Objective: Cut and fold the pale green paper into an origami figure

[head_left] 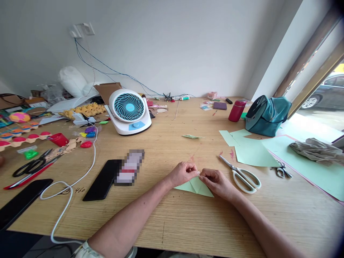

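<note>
A piece of light green paper with creases in it lies on the wooden table between my hands. My left hand pinches its upper edge from the left. Close beside it, fingertips nearly meeting, my right hand grips the same paper from the right. The fingers cover the top of the paper. White-handled scissors lie just right of my right hand, blades pointing up and left. Beyond my hands rests a small folded green paper piece.
Green sheets and small dark scissors lie right. A teal bag and red bottle stand behind. A white fan, a black phone, a white cable and black-handled scissors occupy the left.
</note>
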Demonstrator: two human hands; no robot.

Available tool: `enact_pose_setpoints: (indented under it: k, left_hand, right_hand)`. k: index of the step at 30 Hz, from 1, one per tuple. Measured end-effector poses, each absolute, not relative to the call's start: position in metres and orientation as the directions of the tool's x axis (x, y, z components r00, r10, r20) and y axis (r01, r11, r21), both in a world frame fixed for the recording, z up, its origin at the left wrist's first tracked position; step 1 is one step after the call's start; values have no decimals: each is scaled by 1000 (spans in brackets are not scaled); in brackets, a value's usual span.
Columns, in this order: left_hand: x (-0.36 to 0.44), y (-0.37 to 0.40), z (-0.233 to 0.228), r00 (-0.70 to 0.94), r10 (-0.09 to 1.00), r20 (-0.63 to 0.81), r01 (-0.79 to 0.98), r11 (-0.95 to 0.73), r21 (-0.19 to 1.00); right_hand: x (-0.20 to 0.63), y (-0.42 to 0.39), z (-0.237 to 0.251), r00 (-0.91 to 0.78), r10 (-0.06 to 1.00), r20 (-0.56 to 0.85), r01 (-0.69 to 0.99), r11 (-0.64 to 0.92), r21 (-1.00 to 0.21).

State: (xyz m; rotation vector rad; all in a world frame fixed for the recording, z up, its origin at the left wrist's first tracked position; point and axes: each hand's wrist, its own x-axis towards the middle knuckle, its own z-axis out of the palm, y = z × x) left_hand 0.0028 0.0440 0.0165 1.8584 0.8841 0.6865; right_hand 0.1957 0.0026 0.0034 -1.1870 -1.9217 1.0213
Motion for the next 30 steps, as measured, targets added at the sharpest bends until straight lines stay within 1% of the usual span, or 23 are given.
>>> enact_pose_setpoints:
  k: [5,9,13,19,30]
  left_hand:
    - [3,41,24,613,779,130,279,-367,887]
    - [4,40,23,612,785,96,290,-336,896]
    - [5,41,20,613,784,94,265,-316,911]
    - [4,41,18,642,766,43,264,-273,925]
    - [-5,56,16,537,838,94,234,-255,938]
  right_hand:
    - [196,3,1,-383,915,126,399,287,-871]
    - [194,3,2,-396,909,130,407,300,-863]
    - [193,2,3,-408,904,124,389,295,-873]
    - [194,3,1,-431,893,130,407,321,-855]
    - [196,5,9,-421,905,66,430,263,-864]
